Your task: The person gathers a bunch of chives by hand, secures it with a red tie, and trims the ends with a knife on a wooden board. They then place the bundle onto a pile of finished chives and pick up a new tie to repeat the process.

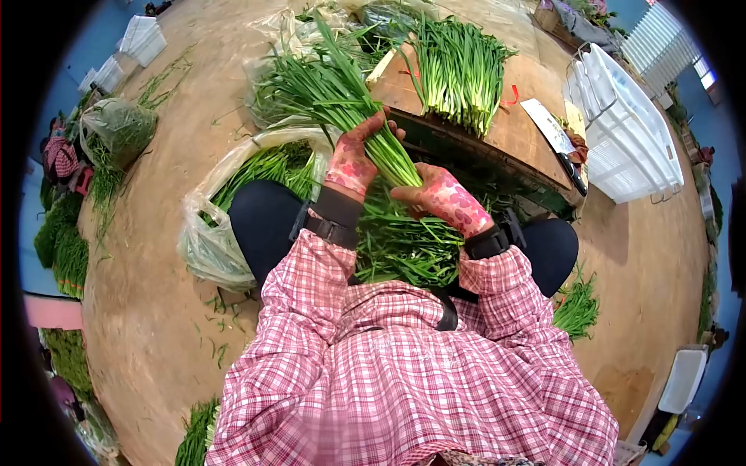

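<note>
A bunch of long green garlic chives slants across the middle, leaves pointing up and left. My left hand, in a pink patterned glove with bare fingertips, wraps round the middle of the bunch. My right hand, gloved alike, closes on the pale stem ends, thumb on top. Below my hands, loose chives lie in a heap between my knees. Ahead, a row of chives rests on a wooden board, with its stem ends toward me.
A cleaver lies on the board's right part, beside a brown tied bundle. White plastic crates stand stacked at the right. A clear bag of chives sits by my left knee. Another person sits at the far left.
</note>
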